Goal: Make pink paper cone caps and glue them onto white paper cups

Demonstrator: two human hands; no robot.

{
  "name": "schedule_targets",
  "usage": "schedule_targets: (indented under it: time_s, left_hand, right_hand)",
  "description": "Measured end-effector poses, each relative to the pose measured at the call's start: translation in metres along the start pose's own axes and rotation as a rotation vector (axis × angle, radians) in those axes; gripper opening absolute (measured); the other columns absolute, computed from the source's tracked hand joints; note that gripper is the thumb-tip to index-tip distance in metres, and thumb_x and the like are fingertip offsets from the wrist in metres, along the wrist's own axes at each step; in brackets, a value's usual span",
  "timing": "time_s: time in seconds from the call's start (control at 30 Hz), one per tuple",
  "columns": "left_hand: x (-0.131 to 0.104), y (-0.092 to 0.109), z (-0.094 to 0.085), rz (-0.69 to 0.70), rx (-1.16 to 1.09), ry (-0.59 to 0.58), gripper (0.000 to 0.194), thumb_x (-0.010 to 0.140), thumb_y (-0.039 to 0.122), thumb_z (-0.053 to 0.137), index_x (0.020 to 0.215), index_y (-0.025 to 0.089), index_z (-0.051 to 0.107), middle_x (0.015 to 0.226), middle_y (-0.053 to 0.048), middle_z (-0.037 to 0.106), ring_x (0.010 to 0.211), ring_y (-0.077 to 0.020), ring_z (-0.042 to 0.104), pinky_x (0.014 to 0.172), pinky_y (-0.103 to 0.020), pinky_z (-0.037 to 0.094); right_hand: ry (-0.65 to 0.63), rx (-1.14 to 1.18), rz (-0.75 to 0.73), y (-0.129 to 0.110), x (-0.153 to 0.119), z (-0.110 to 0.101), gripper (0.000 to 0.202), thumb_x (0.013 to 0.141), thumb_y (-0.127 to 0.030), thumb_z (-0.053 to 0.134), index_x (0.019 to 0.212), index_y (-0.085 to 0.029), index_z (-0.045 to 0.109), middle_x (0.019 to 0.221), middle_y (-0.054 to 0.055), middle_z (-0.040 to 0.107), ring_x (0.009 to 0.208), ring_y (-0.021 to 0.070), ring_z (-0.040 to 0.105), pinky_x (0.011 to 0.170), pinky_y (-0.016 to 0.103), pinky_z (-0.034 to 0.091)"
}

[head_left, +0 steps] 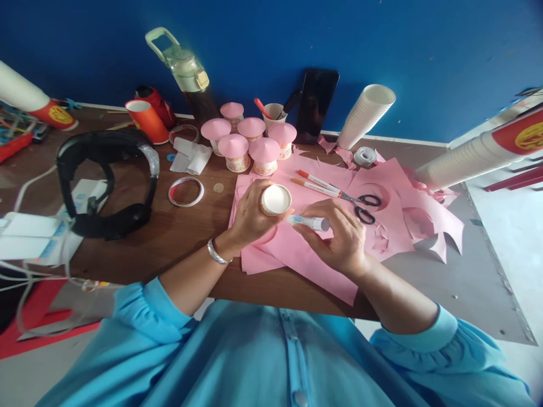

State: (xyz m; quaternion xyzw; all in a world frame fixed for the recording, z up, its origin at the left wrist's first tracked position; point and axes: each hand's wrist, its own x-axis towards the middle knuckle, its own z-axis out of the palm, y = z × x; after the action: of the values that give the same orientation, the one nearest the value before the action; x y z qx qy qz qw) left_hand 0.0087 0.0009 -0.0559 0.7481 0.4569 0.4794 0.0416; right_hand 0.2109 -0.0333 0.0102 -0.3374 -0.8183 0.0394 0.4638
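My left hand grips a small paper cup, mouth up, above pink paper, while my right hand pinches a glue stick, its tip just beside the cup. Scissors and two pens lie on the sheets; farther back, six cups wear pink cones before a blue wall.

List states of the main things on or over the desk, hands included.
Left hand: gripping paper cup
Right hand: pinching glue stick
Paper cup: held, open mouth visible
Glue stick: held beside paper cup, contact unclear
Six cone-topped cups: upright, grouped
Scissors: lying on pink paper
Pink paper: cut, overlapping
Smartphone: propped upright, screen dark
Water bottle: upright, looks closed
White cup stack: nested
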Motion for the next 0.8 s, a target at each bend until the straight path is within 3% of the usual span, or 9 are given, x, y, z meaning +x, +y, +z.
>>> schedule_targets:
  time_s: [0.17, 0.4, 0.6, 0.8]
  left_hand:
    - [0.0, 0.0, 0.001, 0.052, -0.051, 0.006, 0.047, 0.085, 0.046, 0.076, 0.118, 0.023, 0.052, 0.107, -0.006, 0.07, 0.096, -0.0227, 0.069, 0.085, -0.038, 0.057]
    - [0.0, 0.0, 0.0, 0.03, -0.042, 0.005, 0.046, 0.084, 0.042, 0.077, 0.118, 0.023, 0.052, 0.109, -0.006, 0.069, 0.099, -0.0236, 0.068, 0.085, -0.038, 0.057]
    - [-0.001, 0.0, -0.001, 0.049, -0.048, -0.061, 0.05, 0.078, 0.033, 0.081, 0.118, 0.022, 0.053, 0.108, -0.007, 0.069, 0.098, -0.024, 0.068, 0.085, -0.038, 0.058]
    - [-0.004, 0.001, 0.0, -0.002, -0.03, -0.033, 0.049, 0.081, 0.036, 0.081, 0.119, 0.023, 0.052, 0.109, -0.006, 0.069, 0.1, -0.0234, 0.068, 0.088, -0.039, 0.057]
  right_hand:
    - [0.099, 0.016, -0.008, 0.005, -0.001, 0.001, 0.016, 0.095, -0.023, 0.072, 0.107, -0.024, 0.063, 0.09, 0.004, 0.077, 0.081, 0.0205, 0.074, 0.072, 0.036, 0.062]
    - [0.009, 0.014, 0.003, 0.0, -0.003, 0.002, 0.014, 0.096, -0.026, 0.072, 0.105, -0.024, 0.062, 0.087, 0.002, 0.077, 0.077, 0.0186, 0.074, 0.065, 0.032, 0.06]
    - [0.059, 0.046, -0.058, -0.004, -0.004, 0.002, 0.02, 0.096, -0.024, 0.072, 0.114, -0.024, 0.062, 0.095, 0.006, 0.078, 0.086, 0.0214, 0.076, 0.073, 0.036, 0.063]
    - [-0.008, -0.027, -0.124, 0.0, -0.013, 0.007, 0.028, 0.092, -0.021, 0.076, 0.116, -0.02, 0.062, 0.094, 0.008, 0.078, 0.082, 0.0208, 0.076, 0.068, 0.032, 0.062]
